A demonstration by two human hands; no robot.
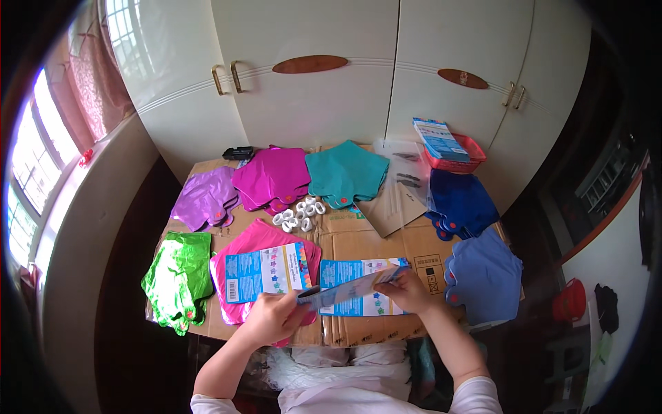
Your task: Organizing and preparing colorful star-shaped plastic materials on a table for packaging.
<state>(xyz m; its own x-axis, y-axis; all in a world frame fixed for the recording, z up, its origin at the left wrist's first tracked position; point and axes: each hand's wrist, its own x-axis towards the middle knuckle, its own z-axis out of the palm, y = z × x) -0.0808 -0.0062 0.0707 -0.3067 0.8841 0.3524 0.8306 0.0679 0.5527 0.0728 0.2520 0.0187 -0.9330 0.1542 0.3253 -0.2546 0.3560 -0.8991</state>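
Observation:
Between my two hands, a printed packet (348, 290) is held tilted above the near edge of the cardboard-topped table. My left hand (274, 316) grips its left end and my right hand (405, 290) its right end, fingers closed on both. Beneath it lies a blue-and-white printed packet (355, 269), partly covered by the held one. A similar packet (264, 271) with star pictures rests to the left, on a stack of shiny pink foil balloons (234, 252). White ribbon rolls (298, 215) sit in a small heap farther back.
Flat foil balloon stacks ring the table: green (178, 276), purple (203, 199), magenta (272, 176), teal (347, 172), navy (463, 201) and light blue (486, 279). A red basket (463, 163) holding printed packets stands back right, near clear plastic bags (407, 162). White cabinets (310, 103) rise behind.

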